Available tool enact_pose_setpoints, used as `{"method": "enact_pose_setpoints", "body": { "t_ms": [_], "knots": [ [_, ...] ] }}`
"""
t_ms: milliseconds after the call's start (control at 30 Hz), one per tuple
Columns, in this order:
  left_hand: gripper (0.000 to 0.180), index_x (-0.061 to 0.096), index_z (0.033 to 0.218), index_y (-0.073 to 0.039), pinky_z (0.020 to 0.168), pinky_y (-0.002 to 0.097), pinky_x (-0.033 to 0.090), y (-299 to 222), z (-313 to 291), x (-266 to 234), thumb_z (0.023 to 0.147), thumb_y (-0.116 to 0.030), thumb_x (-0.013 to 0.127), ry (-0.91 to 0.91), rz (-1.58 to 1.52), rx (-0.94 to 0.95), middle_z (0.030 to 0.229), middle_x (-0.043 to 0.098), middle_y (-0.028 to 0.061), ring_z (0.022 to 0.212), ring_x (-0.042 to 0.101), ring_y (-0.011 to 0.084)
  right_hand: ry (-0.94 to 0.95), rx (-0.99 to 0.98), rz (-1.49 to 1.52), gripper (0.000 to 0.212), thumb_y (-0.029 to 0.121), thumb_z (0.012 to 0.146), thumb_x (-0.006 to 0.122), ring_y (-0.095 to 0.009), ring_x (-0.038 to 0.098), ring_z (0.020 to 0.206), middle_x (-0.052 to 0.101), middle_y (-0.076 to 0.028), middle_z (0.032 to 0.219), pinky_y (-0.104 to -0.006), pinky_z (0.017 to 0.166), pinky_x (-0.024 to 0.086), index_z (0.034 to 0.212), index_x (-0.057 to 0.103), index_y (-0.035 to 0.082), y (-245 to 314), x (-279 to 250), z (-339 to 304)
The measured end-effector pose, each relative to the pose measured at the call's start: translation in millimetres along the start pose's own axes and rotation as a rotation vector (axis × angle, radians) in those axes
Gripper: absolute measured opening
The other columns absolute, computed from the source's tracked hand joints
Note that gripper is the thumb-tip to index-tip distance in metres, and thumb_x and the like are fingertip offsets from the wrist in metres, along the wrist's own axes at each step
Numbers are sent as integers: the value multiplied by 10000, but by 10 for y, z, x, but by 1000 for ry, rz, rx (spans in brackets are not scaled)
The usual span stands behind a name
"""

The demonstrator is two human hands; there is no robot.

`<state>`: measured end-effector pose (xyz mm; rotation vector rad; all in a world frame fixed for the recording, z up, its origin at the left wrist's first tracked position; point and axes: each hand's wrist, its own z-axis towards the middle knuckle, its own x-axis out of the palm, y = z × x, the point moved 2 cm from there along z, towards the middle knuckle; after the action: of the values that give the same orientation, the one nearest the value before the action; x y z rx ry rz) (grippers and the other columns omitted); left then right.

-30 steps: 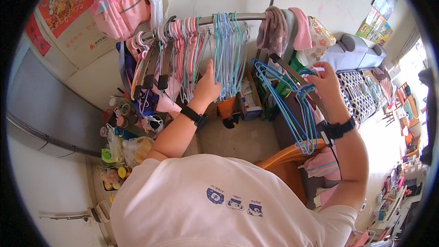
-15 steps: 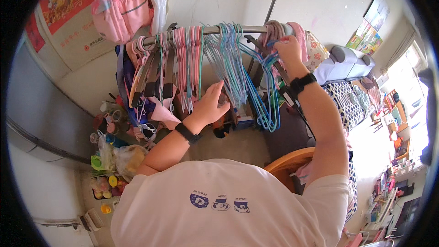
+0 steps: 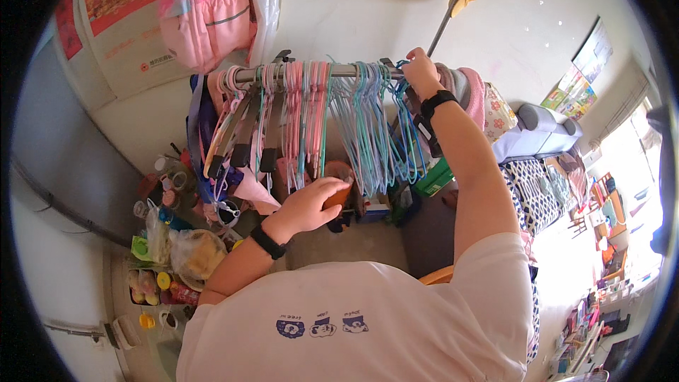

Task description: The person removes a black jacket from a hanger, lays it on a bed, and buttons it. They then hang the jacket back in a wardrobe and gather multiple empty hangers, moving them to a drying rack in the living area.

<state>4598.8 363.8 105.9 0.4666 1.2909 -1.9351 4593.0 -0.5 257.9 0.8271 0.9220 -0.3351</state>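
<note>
Many thin hangers hang from a grey metal rail [image 3: 346, 71]: pink hangers [image 3: 304, 113] toward the middle, pale blue and green hangers [image 3: 364, 127] to their right. My right hand [image 3: 422, 72] is at the right part of the rail, its fingers closed around the hooks of some blue hangers [image 3: 408, 131]. Whether those hooks sit on the rail is hidden by the fingers. My left hand [image 3: 312, 205] is held just below the pink hangers with its fingers stretched out, holding nothing. Dark wide-shouldered hangers [image 3: 272, 131] hang left of the pink ones.
A pink backpack [image 3: 209, 21] hangs on the wall at upper left. Folded towels [image 3: 472, 92] lie over the rail's right end. Bags and bottles [image 3: 198, 251] stand on the floor at left. A grey sofa [image 3: 537, 124] and patterned cushion [image 3: 530, 184] are at right.
My right hand has brought the blue hangers leftward along the rail, closer to the pale ones. My left hand has dropped slightly lower. The whole view has shifted a little.
</note>
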Motion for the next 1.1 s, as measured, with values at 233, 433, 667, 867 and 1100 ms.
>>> {"method": "enact_pose_setpoints", "body": {
  "t_ms": [233,433,667,867,1100],
  "knots": [
    [350,604,1234,-68,831,362,525,16,-92,-82,900,-167,637,114,51,-93,1116,636,112,979,649,254,0,-346,-638,396,370,974,444,-346,474,1284,570,-143,1322,-653,1087,239,1274,556,136,39,47,-197],
    [333,617,1206,-97,680,345,529,-15,-85,-131,875,-126,640,-85,94,-41,930,661,66,757,662,233,-208,-299,-98,418,371,918,528,-337,572,1182,606,-188,1257,-514,1026,404,1235,606,110,190,-64,-577],
    [535,504,1361,-163,544,385,515,-20,7,-72,872,-294,678,-312,522,-229,825,635,69,659,646,274,-71,-444,394,238,148,823,623,-266,603,923,614,-127,940,-392,790,480,1039,601,48,564,664,-1697],
    [490,539,1343,-151,588,394,505,84,95,-3,884,-248,681,-249,542,-150,855,642,95,697,637,276,-263,-274,-52,272,226,788,698,-320,601,986,610,-117,995,-463,807,483,1000,581,104,-82,632,-2201],
    [255,602,1163,-102,636,400,502,191,215,113,920,-173,630,-366,539,-97,913,661,123,742,634,313,-175,-209,11,356,383,782,736,-316,604,961,637,-122,1025,-463,774,485,915,652,64,-277,987,-2309]
  ]
}}
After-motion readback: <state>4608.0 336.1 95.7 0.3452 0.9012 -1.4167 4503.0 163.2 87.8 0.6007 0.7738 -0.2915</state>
